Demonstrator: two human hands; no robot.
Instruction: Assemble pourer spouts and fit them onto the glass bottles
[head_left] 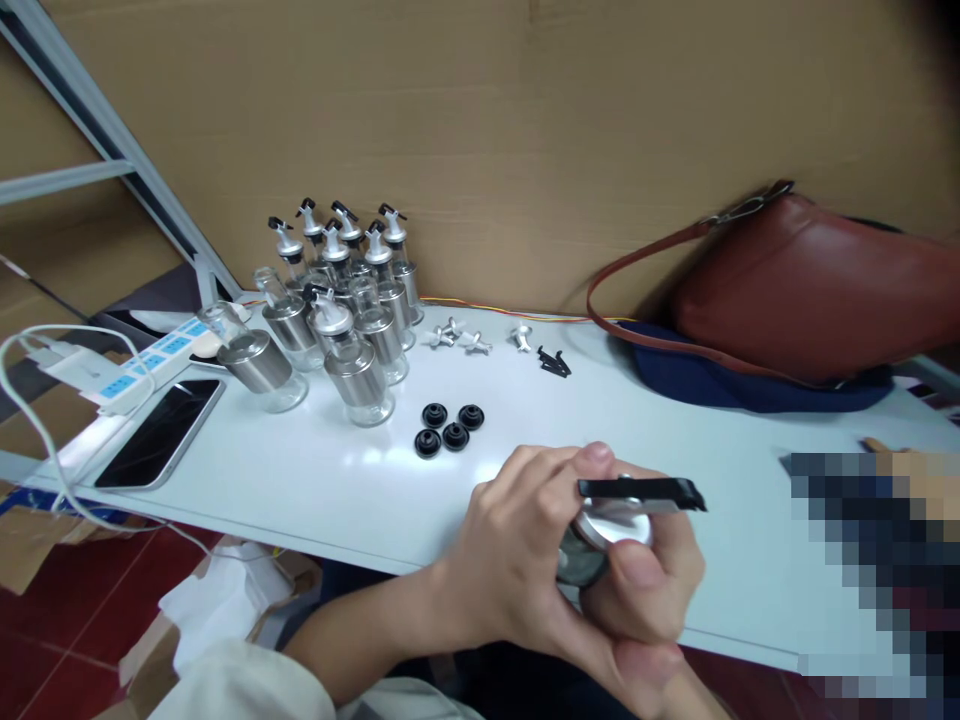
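Silver spout (613, 528) with black lever (637, 490) tops a glass bottle (579, 562), clasped between both hands. Left hand (514, 545) wraps the bottle's left side; right hand (637, 605) curls round the spout, thumb against its rim; lower grip hidden. Probably best: glass steady, spout pressed straight, lever clear of fingers. Black seals (455, 435) lie just beyond the left hand; other bottles (352, 375) farther off, to its left.

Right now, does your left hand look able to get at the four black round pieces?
Probably yes, if it first lets go of the bottle, which the right hand also grips. The black round pieces lie just beyond the left hand, with nothing visible in between.
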